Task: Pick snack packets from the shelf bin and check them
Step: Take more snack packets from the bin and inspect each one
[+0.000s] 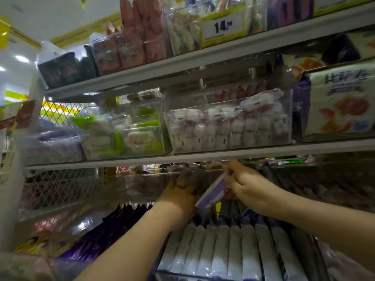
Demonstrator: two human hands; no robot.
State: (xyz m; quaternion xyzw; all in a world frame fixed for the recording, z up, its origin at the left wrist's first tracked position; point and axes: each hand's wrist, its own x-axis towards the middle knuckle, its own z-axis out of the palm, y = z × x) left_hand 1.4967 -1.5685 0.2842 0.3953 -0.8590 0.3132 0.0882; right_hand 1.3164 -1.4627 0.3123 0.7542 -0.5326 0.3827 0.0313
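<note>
Two hands raised close together, not touching, above a near row of upright white-and-purple packs [223,250]. Pinched at its upper end by the right hand [241,183]: one purple-and-white snack packet [211,192], long axis slanting from lower left to upper right, lower end just beside the heel of the left hand [180,191]. Farther in, left fingers [190,175] pushed behind the clear wall of the shelf bin [138,183], blurred; whether gripping anything, impossible to tell. Probably next: turning the packet for checking, best done by the right hand.
</note>
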